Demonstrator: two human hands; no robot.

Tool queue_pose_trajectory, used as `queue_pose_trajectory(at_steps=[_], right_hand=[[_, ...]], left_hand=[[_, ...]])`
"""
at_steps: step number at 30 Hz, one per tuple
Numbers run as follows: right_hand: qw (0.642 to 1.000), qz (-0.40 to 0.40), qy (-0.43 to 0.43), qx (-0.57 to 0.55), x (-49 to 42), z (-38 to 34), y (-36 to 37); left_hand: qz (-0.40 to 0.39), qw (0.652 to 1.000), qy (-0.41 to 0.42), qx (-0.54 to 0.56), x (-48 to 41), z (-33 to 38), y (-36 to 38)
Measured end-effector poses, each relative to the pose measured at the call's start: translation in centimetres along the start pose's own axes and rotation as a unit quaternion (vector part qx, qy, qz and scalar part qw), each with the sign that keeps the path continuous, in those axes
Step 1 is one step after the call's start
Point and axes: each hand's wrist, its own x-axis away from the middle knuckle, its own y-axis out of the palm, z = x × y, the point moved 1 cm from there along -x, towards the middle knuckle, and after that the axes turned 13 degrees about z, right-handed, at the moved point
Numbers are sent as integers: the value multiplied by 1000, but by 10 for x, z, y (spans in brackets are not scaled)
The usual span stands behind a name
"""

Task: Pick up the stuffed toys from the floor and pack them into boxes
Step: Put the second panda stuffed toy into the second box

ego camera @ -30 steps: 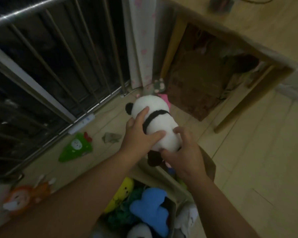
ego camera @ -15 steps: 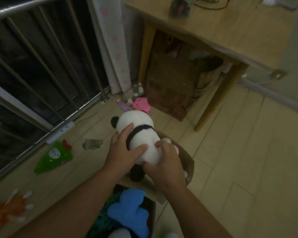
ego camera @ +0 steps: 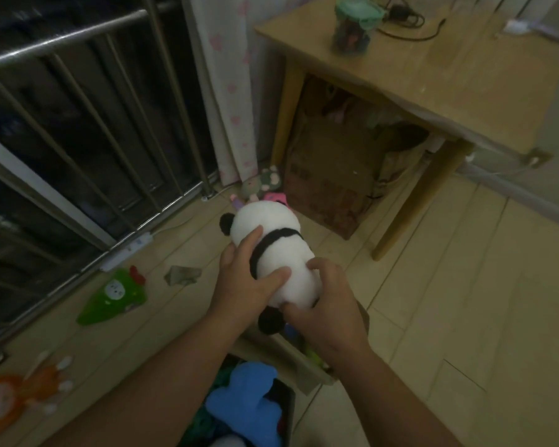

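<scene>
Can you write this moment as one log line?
holding: white-and-black plush panda | left hand: grips | right hand: grips | below: cardboard box

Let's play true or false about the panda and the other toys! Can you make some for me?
1. The left hand and the right hand both hold the panda. True.
2. The green toy is already packed away. False: it lies on the floor by the railing.
3. A blue toy sits in the box below the arms. True.
4. The jar stands on the floor. False: it stands on the wooden table.
5. The orange toy lies on the floor. True.
</scene>
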Motion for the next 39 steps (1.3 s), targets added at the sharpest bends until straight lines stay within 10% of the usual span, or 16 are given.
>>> queue_pose_trajectory(at_steps=[23, 39], right_hand=[[995, -34, 87, 35, -90, 101, 94], [958, -61, 280, -8, -93, 176, 282]], left_hand=[[-119, 990, -8, -75, -116, -79, 119], [-323, 930, 32, -172, -213, -256, 190]])
